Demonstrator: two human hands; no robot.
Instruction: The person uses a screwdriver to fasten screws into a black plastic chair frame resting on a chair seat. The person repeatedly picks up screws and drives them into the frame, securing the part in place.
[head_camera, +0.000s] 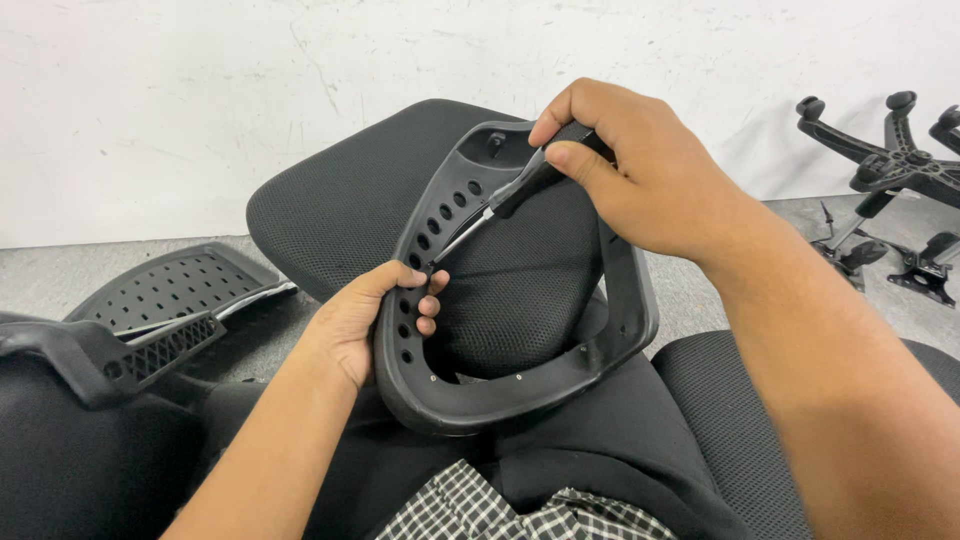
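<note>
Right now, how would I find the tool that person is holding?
Look at the wide black mesh seat cushion by the white wall, then at the curved black plastic frame held in front of it. The screwdriver slants across the frame's top, gripped by the right hand. It is the only thing with a thin silver shaft, its tip at the row of holes by the left hand.

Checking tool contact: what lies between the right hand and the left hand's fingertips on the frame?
In the head view, a screwdriver spans it: the right hand grips its black handle, and its metal shaft slants down to the perforated chair frame beside the left hand.
</note>
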